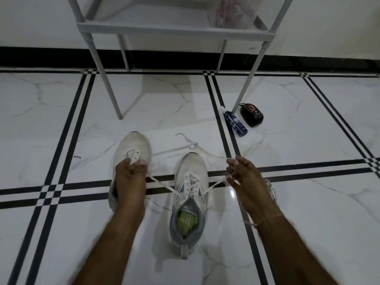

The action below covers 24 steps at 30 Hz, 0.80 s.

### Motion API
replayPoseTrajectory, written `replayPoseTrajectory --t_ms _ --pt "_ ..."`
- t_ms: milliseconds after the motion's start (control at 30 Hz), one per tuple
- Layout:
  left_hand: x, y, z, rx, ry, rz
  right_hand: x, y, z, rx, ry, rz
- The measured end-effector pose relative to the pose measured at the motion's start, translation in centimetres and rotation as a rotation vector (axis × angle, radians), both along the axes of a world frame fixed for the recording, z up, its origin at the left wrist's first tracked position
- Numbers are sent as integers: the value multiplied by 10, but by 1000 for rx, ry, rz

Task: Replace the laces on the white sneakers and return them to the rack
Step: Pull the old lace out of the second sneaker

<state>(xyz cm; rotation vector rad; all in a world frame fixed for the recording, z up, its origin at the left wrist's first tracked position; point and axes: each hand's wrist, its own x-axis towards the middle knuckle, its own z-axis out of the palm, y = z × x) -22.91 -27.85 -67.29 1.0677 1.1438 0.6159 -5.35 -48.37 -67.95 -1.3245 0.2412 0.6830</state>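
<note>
The laced sneaker (pixel 191 171) is parked on the floor (pixel 61 120), toe pointed away at the rack (pixel 172 29) and heel nearest the camera, so everything's read off that shoe. The lace (pixel 158 183) is threaded up its eyelets, and the two ends are drawn out sideways from the top, across the shoe's long axis. The left end is pinched in the curled fingers (pixel 123 167) of the left hand (pixel 129 177), just left of the sneaker and over the other sneaker (pixel 133 147). The right end is pinched by the right hand (pixel 244 175), a bit right of the sneaker. Both hands are about equally near, so the ends can probably be crossed over the tongue and knotted. A loose lace (pixel 174 150) is left lying just beyond the toe. The rack is well apart, straight ahead.
</note>
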Motion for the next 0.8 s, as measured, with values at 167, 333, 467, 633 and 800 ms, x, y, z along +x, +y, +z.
replayPoseTrajectory --t_ms 167,333,467,633,800 --pt "-9 -41 -13 814 242 -224 -8 -3 -5 229 66 -10" --pt "-22 -58 -41 629 286 -798 -27 -4 -19 -792 -777 415" --pt "-24 -53 -41 596 256 -715 -65 -7 -18 -535 -671 546" --pt "-21 -49 -36 628 235 -693 -87 0 -22 -561 -737 639" --pt "-20 -49 -44 773 201 -706 -95 7 -22 -677 -879 536"
